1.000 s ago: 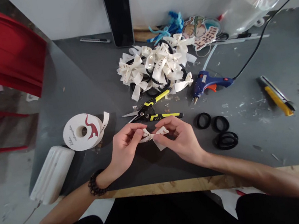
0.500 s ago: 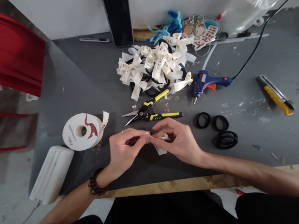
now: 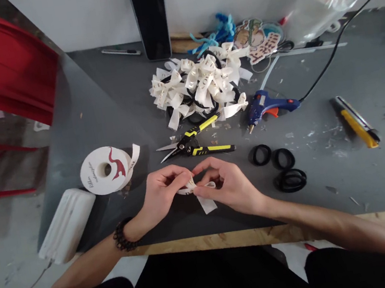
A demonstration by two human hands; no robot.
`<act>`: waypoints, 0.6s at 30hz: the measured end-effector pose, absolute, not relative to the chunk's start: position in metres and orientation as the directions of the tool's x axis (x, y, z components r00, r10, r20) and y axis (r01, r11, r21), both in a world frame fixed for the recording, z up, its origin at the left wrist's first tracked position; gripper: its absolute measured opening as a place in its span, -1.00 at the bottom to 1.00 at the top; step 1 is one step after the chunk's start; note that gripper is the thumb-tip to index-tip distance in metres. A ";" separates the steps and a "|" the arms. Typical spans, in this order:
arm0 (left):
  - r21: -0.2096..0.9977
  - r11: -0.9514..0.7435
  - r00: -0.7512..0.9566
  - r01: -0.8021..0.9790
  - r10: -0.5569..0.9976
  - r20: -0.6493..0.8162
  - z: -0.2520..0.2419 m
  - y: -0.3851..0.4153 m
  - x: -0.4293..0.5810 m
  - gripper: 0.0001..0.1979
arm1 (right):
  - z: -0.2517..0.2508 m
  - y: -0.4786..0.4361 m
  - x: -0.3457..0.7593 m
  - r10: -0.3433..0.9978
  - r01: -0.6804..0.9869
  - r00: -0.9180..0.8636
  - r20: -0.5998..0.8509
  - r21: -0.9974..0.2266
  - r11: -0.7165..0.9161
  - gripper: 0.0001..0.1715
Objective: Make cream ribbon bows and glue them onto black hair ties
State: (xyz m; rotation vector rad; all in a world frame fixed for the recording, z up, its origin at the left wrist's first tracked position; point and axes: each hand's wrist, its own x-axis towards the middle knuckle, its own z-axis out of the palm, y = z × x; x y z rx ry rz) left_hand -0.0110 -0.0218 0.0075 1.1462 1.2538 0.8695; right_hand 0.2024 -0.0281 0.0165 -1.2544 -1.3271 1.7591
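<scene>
Head view: the left hand [image 3: 162, 192] and the right hand [image 3: 229, 186] are meeting over the near part of the grey table [image 3: 106, 109], both pinching a short ribbon piece [image 3: 201, 196] between closed fingertips; one loose end is hanging below the right thumb. The snips [image 3: 196, 144] are lying just beyond the hands. The ribbon spool [image 3: 106, 169] is sitting left of them, black hair ties [image 3: 279, 165] to the right. A pile of finished bows [image 3: 201, 86] is lying farther back, beside the glue gun [image 3: 269, 107].
</scene>
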 end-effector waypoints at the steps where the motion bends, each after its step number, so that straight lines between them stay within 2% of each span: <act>1: 0.967 0.243 0.142 0.082 0.957 -0.252 0.006 -0.021 -0.011 -0.78 | 0.016 -0.028 0.202 0.869 0.049 -0.372 -0.326 -0.942 -0.333 -0.53; 4: 0.977 0.202 0.101 0.073 0.973 -0.209 0.005 -0.017 -0.012 -0.81 | 0.011 -0.027 0.201 0.892 -0.038 -0.335 -0.302 -0.942 -0.333 -0.46; 8: 0.975 0.203 0.045 -0.085 0.979 -0.200 0.002 -0.012 -0.012 -0.67 | 0.009 -0.021 0.202 0.935 -0.065 -0.221 -0.277 -0.952 -0.298 -0.59; 11: 0.956 0.235 0.107 -0.174 0.970 -0.219 -0.001 -0.012 -0.013 -0.60 | 0.009 -0.019 0.203 0.946 -0.056 -0.187 -0.267 -0.958 -0.281 -0.63; 15: 0.950 0.302 0.231 -0.083 0.933 -0.277 0.004 -0.014 -0.013 -0.35 | 0.008 -0.021 0.202 0.946 -0.040 -0.172 -0.276 -0.957 -0.286 -0.67; 18: 0.953 0.303 0.175 0.011 0.938 -0.300 0.011 -0.015 -0.012 -0.38 | 0.009 -0.023 0.201 0.955 0.006 -0.150 -0.255 -0.966 -0.257 -0.71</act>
